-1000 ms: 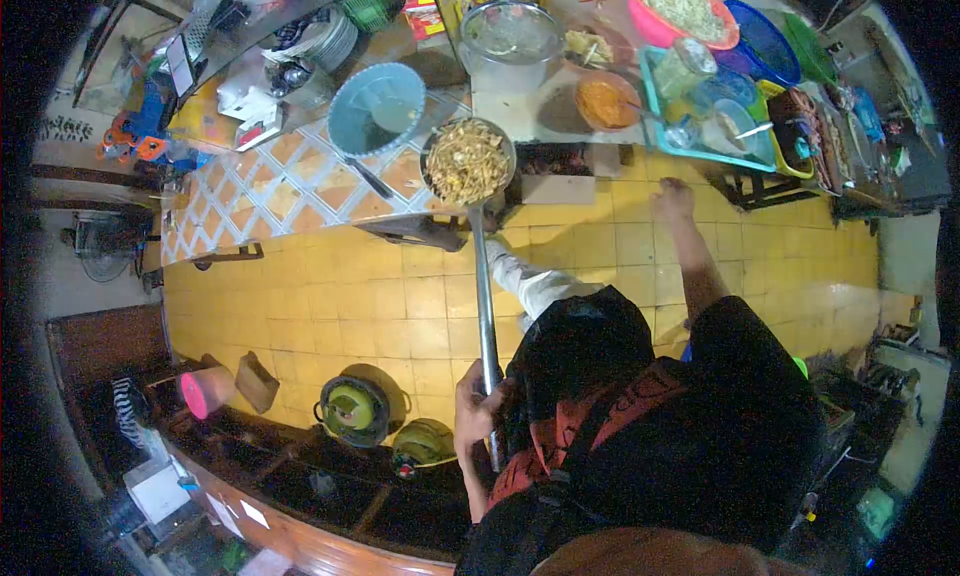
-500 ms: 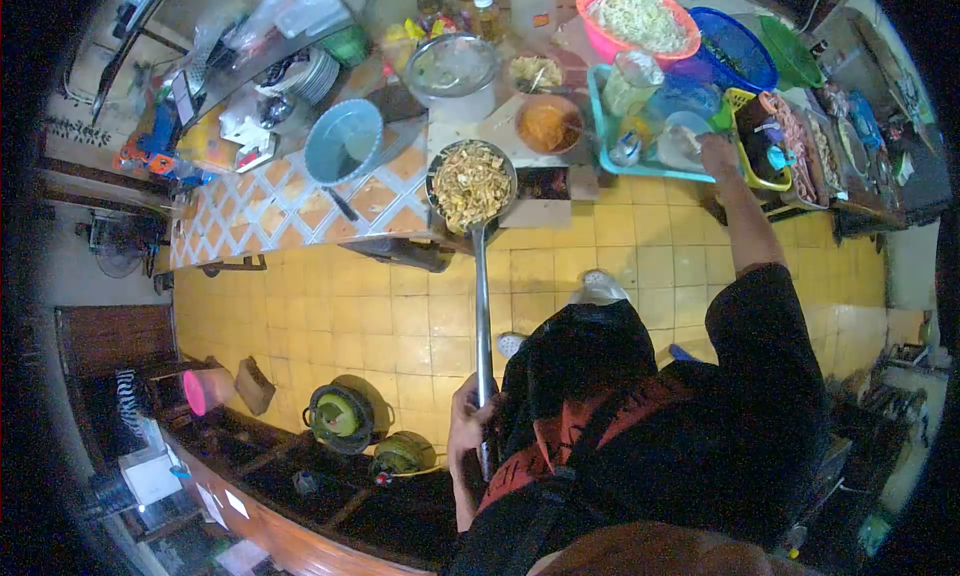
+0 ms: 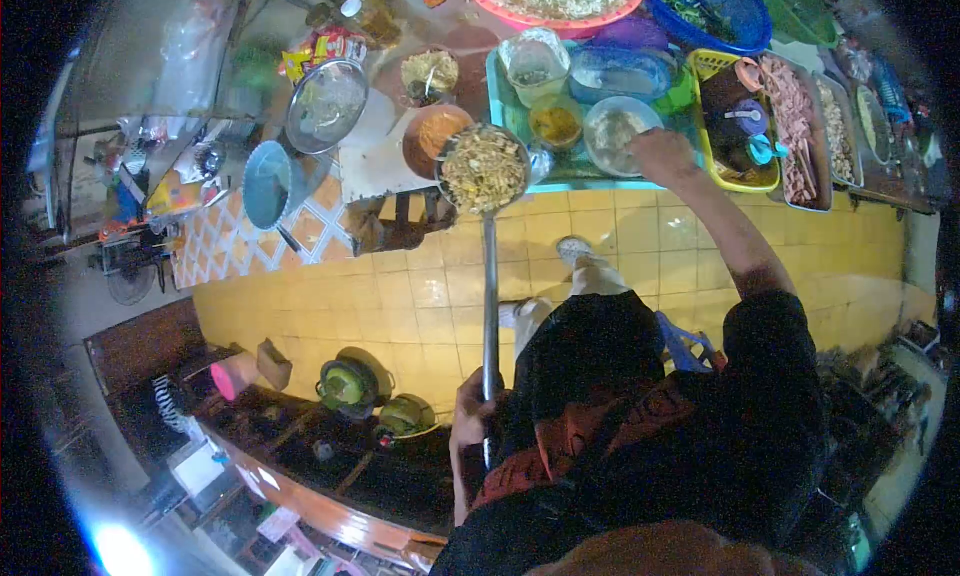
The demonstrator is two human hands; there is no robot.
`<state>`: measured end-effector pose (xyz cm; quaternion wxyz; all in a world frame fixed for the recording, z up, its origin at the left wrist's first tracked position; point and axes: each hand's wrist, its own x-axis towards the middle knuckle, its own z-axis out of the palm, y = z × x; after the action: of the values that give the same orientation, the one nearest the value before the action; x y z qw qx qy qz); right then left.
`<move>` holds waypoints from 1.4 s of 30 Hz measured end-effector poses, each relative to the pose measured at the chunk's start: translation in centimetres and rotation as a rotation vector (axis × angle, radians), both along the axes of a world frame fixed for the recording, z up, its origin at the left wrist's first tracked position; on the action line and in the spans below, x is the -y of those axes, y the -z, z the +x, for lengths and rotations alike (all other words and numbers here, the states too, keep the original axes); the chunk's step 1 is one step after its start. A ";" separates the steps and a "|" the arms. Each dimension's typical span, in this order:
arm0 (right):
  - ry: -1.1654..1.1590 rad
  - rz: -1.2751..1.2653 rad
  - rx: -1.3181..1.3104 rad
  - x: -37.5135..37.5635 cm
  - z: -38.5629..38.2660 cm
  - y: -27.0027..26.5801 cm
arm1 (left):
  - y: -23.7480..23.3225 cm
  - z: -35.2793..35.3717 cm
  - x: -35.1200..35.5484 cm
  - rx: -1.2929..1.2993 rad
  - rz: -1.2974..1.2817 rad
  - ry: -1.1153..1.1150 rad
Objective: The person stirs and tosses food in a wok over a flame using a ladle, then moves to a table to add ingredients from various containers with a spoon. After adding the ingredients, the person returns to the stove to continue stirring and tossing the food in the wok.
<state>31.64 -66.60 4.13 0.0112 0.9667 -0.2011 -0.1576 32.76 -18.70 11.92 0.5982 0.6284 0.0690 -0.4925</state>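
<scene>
My left hand (image 3: 474, 416) is closed around the metal handle of a long-handled ladle (image 3: 490, 316), near its lower end. Chopped, browned food (image 3: 483, 171) heaps in the ladle's round head, held level with the table edge. My right hand (image 3: 660, 154) reaches over the rim of a whitish bowl (image 3: 603, 136), fingers bent together into it; what they pinch, if anything, is hidden. That bowl stands in a teal tray (image 3: 550, 186), beside a small tub of yellow-brown contents (image 3: 556, 122) and a clear container (image 3: 535, 64).
A brown bowl of orange paste (image 3: 425, 136) is left of the ladle head. Farther left are a strainer (image 3: 328, 106) and a blue basin (image 3: 268, 188). A yellow basket (image 3: 712, 166) stands right of the tray. Green gas cylinders (image 3: 345, 386) stand on the tiled floor.
My view and body have shifted rightward along the table. The loaded ladle now hangs beside the tray instead of the tiled tabletop. My right hand has moved from the tray's right edge to the whitish bowl.
</scene>
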 end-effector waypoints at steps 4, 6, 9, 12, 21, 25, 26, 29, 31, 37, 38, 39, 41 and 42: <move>0.014 0.054 0.053 0.1 -1.1 0.0 | 0.2 -1.5 1.3 0.024 -0.009 0.112; -0.009 0.032 0.042 0.2 -1.2 0.0 | -1.7 -0.9 2.5 0.061 0.100 0.181; -0.037 0.015 0.137 -0.2 -1.6 1.4 | -2.5 -0.9 3.6 0.056 0.130 0.147; 0.074 0.065 0.055 -0.6 -1.8 1.2 | -1.0 -2.4 4.0 0.136 0.191 0.065; 0.066 -0.133 0.538 -4.1 -0.9 -0.2 | -1.1 -1.8 2.1 0.032 -0.013 -0.168; -0.071 0.516 0.746 -12.2 0.8 -0.2 | 0.1 0.0 -1.3 0.035 -0.015 -0.113; -0.005 0.831 0.682 -15.4 1.1 1.5 | 0.5 0.7 -2.1 0.022 -0.023 -0.104; 0.524 1.503 0.415 -22.2 4.4 6.4 | 1.7 2.5 -4.7 0.053 -0.020 -0.085; 0.983 1.679 0.529 -24.3 7.9 12.5 | 1.9 3.4 -6.6 0.103 -0.002 -0.099; 1.659 1.770 1.026 -23.1 15.7 16.9 | 1.3 6.7 -12.7 0.258 0.016 0.028; 1.612 1.864 1.127 -22.1 16.3 19.2 | 2.4 6.7 -13.9 0.297 0.005 0.030; 1.577 1.708 1.131 -22.3 16.2 18.6 | 2.9 6.9 -15.0 0.330 -0.002 0.035; 1.535 1.554 1.149 -22.6 15.8 18.2 | 1.4 7.5 -15.3 0.312 0.036 0.018; 1.460 1.546 1.144 -22.9 15.2 18.8 | 0.9 7.9 -15.6 0.283 0.075 0.007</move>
<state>46.83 -43.70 -14.69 -0.7527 0.3064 -0.5286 0.2452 40.62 -3.13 11.02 0.5762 0.7138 0.0004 -0.3980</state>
